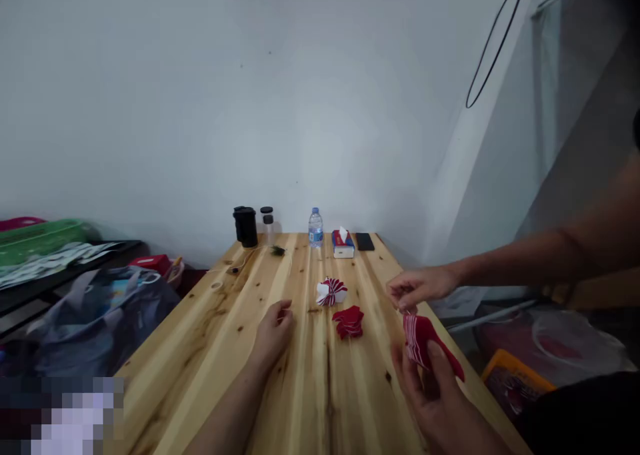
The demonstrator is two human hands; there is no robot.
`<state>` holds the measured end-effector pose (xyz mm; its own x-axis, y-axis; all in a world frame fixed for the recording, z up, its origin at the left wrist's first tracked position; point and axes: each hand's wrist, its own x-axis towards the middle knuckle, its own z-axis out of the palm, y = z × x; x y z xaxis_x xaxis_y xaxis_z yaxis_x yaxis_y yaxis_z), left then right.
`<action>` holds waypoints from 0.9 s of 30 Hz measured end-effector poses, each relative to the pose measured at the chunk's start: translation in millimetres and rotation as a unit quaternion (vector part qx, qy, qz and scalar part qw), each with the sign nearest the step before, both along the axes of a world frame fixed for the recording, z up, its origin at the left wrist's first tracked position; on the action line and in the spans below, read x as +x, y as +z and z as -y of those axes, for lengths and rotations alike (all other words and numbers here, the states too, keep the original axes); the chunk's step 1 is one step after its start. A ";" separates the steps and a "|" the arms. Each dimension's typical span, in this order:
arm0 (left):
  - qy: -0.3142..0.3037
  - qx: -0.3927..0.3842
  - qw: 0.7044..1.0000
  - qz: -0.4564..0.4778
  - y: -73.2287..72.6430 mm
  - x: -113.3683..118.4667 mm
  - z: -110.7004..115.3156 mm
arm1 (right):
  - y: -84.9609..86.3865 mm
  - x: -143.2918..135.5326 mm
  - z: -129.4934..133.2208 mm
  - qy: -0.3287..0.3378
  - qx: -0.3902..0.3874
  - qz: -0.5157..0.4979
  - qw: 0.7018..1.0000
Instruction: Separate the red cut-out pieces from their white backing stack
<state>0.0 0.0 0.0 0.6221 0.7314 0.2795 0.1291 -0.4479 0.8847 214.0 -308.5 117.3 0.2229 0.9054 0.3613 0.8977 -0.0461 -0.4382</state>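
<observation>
My left hand (275, 325) rests on the wooden table (200, 368), its fingers loosely bent and a gap beside the thumb; it holds nothing that I can see. At the table's right edge, my right hand (433, 395) grips a stack of red fabric pieces (425, 338), with white stripes at one end, between thumb and fingers. Another person's hand (425, 287) reaches in from the right, its fingers pinched just above the striped end. Between the hands lie a crumpled-looking red fabric bundle (349, 322) and, beyond it, a red-and-white striped bundle (331, 292).
Toward the wall stand a black cup (245, 227), a water bottle (315, 228), a tissue box (343, 244) and a dark flat object (365, 242). Left of the table are a grey bag (105, 322) and a green basket (45, 238). An orange crate (520, 375) sits low on the right.
</observation>
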 end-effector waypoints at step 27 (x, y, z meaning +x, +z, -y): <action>-0.148 -0.038 0.988 -0.020 2.7 86.2 8.5 | 90.5 -34.0 34.1 0.044 -0.227 -0.641 0.732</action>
